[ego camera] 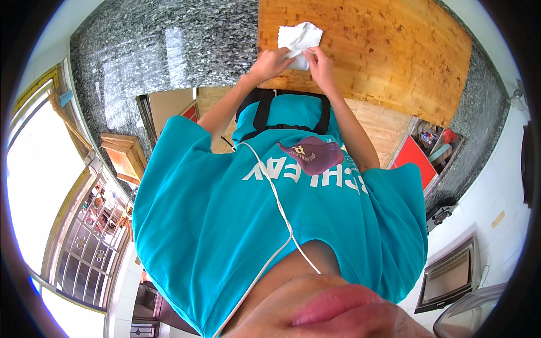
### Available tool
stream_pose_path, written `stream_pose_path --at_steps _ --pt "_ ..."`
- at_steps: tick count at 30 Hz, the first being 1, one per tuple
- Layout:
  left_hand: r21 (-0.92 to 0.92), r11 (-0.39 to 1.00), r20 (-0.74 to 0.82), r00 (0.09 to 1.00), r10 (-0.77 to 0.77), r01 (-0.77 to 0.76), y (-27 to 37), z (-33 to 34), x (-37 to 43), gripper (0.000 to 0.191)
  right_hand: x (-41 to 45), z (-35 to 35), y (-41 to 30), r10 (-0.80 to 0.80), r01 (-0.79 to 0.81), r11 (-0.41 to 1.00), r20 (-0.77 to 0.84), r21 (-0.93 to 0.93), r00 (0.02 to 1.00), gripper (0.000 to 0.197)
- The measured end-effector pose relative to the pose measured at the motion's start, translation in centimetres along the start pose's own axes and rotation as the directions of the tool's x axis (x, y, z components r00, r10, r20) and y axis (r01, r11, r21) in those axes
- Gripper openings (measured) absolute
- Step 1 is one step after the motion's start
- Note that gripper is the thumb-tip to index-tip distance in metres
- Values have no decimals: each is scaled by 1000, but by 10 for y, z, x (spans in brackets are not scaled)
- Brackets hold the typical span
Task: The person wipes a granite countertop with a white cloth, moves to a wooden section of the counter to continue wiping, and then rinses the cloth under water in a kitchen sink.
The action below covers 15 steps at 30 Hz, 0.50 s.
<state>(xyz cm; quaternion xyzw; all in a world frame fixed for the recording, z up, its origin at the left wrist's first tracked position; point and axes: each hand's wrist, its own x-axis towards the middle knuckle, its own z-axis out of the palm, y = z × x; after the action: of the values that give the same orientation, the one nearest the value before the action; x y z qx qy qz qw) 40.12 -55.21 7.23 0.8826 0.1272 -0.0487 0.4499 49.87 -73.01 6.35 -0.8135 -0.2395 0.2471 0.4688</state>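
Observation:
A white cloth or paper napkin [299, 36] with a scalloped edge lies over the near left part of a wooden board [376, 50]. My left hand [271, 64] pinches its near left side between thumb and fingers. On the other side, my right hand [320, 65] grips the near right edge with its fingertips. Between the two hands the material is creased. A smooth, pale bluish-white piece [301, 63] shows at the near end; whether it is part of the same sheet I cannot tell.
Speckled grey stone countertop [211, 46] runs left of the board and past its right end. A wooden block [123, 156] sits at the left by a barred window [84, 249]. Below the counter, a red cabinet door [416, 162] stands open. A white cable [277, 198] hangs over my shirt.

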Motion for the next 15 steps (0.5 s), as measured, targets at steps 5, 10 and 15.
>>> stream_pose_path --at_steps 5,10,15 --pt "179 983 -250 964 91 -46 3 9 5 33 -10 1 9 -117 90 988 -240 -123 964 20" --pt "383 873 -23 941 337 -303 4 5 -20 38 -25 -11 5 -399 388 800 76 -457 914 23" --pt "426 832 -46 910 413 -356 -8 21 -11 29 -4 -8 24 -395 378 842 36 -384 918 23"
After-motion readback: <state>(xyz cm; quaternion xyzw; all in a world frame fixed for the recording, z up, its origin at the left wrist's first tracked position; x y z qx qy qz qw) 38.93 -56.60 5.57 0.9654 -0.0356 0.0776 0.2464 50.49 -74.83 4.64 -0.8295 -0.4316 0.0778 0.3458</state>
